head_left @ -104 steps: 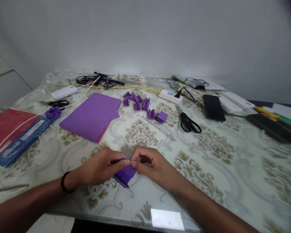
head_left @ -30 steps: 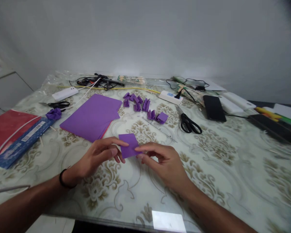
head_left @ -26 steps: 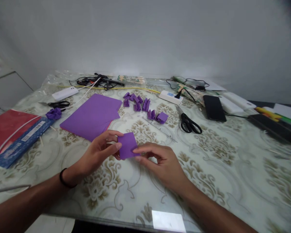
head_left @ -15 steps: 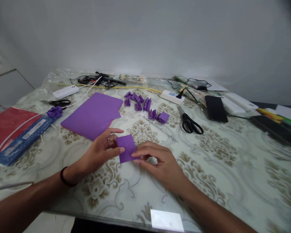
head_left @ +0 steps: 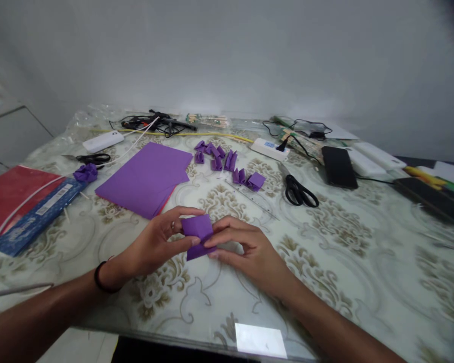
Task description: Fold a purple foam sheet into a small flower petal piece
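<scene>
Nearest, above the front part of the patterned desk [head_left: 366,287], a small purple paper piece [head_left: 199,227] is held up between two hands. By the left hand [head_left: 147,249] it is gripped at its left side, thumb in front, the other fingers partly spread behind and above. By the right hand [head_left: 251,247] its lower right edge is pinched, the fingers nearly closed on it. Across its lower part the paper is bent into two faces; whether the crease has been pressed firm cannot be told.

Just beyond, to the left, purple sheets [head_left: 147,176] are stacked, with red showing beneath; judged by size, these are not yet cut down. A clear ruler [head_left: 253,200] is seen lying slantwise, black-handled scissors [head_left: 300,190] to its right; neither is touched.

Farther off, folded purple pieces [head_left: 230,160] are grouped in a loose cluster, apparently finished or well advanced. By comparison, the held piece is judged to be only part folded, with further creases left to be made if it is to be matched to them. Behind the cluster, a white power strip [head_left: 269,148] and a yellow cord [head_left: 219,135] are noted.
</scene>
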{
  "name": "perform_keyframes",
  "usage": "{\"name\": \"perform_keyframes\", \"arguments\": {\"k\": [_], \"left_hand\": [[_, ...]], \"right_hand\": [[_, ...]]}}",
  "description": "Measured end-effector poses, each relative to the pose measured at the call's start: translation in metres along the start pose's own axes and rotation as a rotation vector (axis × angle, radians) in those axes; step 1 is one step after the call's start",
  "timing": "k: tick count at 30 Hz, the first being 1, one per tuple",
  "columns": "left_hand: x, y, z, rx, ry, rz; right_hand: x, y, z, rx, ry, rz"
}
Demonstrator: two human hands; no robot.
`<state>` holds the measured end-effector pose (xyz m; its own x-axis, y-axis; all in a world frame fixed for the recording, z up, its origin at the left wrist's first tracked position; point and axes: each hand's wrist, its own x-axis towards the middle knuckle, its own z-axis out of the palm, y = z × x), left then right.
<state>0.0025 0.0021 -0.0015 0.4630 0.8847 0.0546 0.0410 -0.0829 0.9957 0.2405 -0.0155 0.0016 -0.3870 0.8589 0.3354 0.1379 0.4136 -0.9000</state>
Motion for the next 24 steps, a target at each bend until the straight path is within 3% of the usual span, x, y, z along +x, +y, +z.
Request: {"name": "perform_keyframes", "arguments": {"k": [6, 11, 19, 24], "left_hand": [[0.0, 0.002, 0.0, 0.098, 0.056, 0.035], [-0.003, 0.005, 0.001, 0.185, 0.109, 0.073], [-0.005, 0.018, 0.0, 0.25, -0.066, 0.088], [-0.003, 0.014, 0.002, 0.28, -0.018, 0.084]], "right_hand": [[0.001, -0.002, 0.003, 0.052, -0.012, 0.033], [0.001, -0.001, 0.004, 0.047, 0.051, 0.057], [-0.001, -0.001, 0.003, 0.117, 0.122, 0.117], [-0.001, 0.001, 0.003, 0.2, 0.149, 0.193]]}}
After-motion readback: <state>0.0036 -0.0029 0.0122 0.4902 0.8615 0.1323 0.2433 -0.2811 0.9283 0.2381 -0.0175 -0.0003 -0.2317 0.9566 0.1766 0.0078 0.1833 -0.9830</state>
